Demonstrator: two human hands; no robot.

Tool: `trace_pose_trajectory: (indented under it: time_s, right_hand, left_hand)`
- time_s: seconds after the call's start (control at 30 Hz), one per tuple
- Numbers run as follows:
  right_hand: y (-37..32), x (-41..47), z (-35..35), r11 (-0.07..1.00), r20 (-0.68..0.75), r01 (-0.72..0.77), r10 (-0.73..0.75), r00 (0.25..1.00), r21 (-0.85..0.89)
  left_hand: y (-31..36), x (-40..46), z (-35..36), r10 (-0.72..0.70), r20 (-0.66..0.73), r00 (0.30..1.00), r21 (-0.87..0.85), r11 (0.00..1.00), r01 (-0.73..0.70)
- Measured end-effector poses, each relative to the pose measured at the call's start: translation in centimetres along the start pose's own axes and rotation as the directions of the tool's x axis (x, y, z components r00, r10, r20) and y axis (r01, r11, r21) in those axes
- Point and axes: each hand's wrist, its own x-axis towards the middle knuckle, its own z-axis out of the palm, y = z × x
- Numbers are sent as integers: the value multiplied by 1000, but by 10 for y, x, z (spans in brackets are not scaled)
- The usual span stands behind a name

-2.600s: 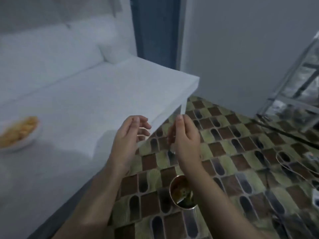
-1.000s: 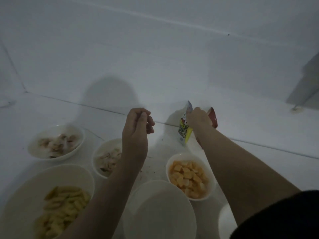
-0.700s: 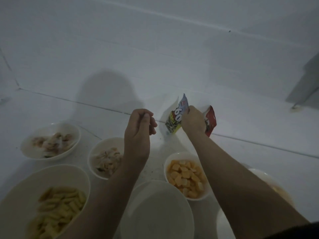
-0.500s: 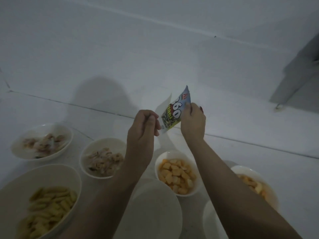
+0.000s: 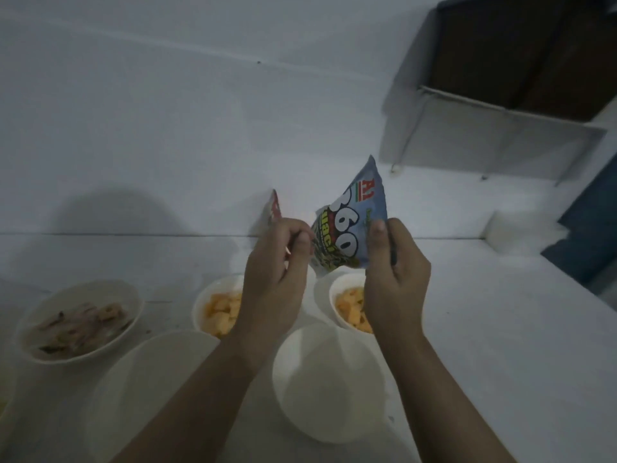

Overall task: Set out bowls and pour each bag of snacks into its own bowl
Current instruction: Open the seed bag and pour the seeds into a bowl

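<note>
Left hand (image 5: 273, 282) now joined on blue snack bag (image 5: 350, 228), right hand (image 5: 394, 279) fingers pinching its other edge, raised above bowls

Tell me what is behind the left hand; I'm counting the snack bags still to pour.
Behind the left hand a red bag stands on the white surface; only its top corner shows, the hand covers the rest. Both hands hold the blue bag, the right hand on its other edge.
</note>
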Motion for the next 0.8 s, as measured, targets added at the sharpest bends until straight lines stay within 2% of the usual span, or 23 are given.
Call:
trace_pose_trajectory:
  time_s: [0.1, 0.17, 0.37, 0.47, 0.57, 0.8]
  right_hand:
    - [-4, -1, -44, 996, 4, 41, -41, 999, -77]
    - [-5, -1, -76, 993, 10, 44, -43, 999, -110]
    - [11, -7, -170, 989, -35, -8, 3, 999, -150]
    - [29, -15, -206, 986, -46, -75, 68, 997, -148]
    - [50, -25, -236, 975, -28, -162, 160, 987, -154]
    - [87, -57, -271, 926, 107, -278, 313, 944, -256]
  left_hand:
    - [21, -4, 40, 103, 94, 990, -1, 995, -104]
    - [36, -10, 68, 113, 156, 981, -53, 993, -106]
    - [75, -43, 145, 85, 330, 940, -219, 976, -11]
    - [82, -62, 175, 75, 429, 900, -208, 978, 18]
    - [85, -81, 202, -12, 482, 876, -191, 974, 119]
    - [81, -116, 239, -85, 601, 795, -105, 977, 184]
